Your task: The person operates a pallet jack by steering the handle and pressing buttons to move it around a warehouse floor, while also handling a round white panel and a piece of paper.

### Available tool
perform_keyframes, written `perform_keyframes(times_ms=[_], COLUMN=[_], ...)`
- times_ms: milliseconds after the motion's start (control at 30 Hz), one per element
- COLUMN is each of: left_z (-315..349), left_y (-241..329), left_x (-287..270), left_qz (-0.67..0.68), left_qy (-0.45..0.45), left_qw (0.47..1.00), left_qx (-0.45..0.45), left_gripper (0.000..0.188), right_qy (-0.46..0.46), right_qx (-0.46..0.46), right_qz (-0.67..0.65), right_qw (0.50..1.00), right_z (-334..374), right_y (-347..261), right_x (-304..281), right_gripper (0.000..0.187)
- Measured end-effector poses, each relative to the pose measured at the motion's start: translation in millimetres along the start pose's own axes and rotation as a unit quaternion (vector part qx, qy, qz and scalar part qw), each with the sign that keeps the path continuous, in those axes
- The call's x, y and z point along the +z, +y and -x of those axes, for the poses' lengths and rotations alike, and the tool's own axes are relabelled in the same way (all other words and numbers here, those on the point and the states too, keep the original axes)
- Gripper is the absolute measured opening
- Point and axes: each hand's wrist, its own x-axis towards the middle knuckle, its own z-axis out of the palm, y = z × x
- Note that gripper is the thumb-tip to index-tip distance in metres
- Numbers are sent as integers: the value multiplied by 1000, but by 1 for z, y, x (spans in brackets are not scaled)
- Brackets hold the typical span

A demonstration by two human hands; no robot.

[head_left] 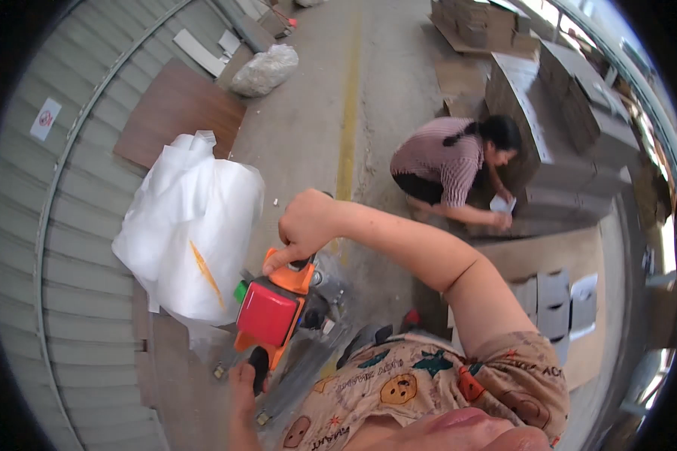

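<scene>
Gripping orange-red tool (267, 312) | right hand (307, 223): clasping orange end (293, 279) | left hand (242, 382): holding black handle (259, 365)

Right grip (306, 223) on orange-red tool (268, 314); left grip (241, 382) at black handle (259, 364); person (438, 156) crouching.

So the floor (301, 150) here is just grey concrete, with a worn yellow stripe (347, 135) running off ahead of the right hand (308, 225). There's a big puffy white bundle (180, 225) left of that hand, with a brownish board (169, 357) showing below it; can't tell if it's on that or bare concrete. Way out ahead of the hands sits a stuffed clear plastic bag (267, 70). Well off to the right, a cardboard sheet (564, 252) lies flat with some grey boxes (553, 297) on top.
</scene>
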Motion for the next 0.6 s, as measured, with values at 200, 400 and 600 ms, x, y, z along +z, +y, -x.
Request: perform_keyframes(times_ms=[200, 400, 600], left_z=[-100, -203, -301], left_y=[53, 42, 118], left_x=[-12, -72, -109], left_qz=[50, 68, 62], left_qy=[-32, 275, 419], left_qw=[997, 959, 905], left_qx=[-52, 11, -34], left_gripper=[43, 58, 56], right_qy=[9, -52, -118], right_qx=[-103, -182, -277], right_qz=[-12, -13, -35], right_qw=[995, 982, 953], right_z=[-115, -261, -406], right_y=[88, 129, 168], right_x=[-24, -38, -60], right_gripper=[80, 77, 73])
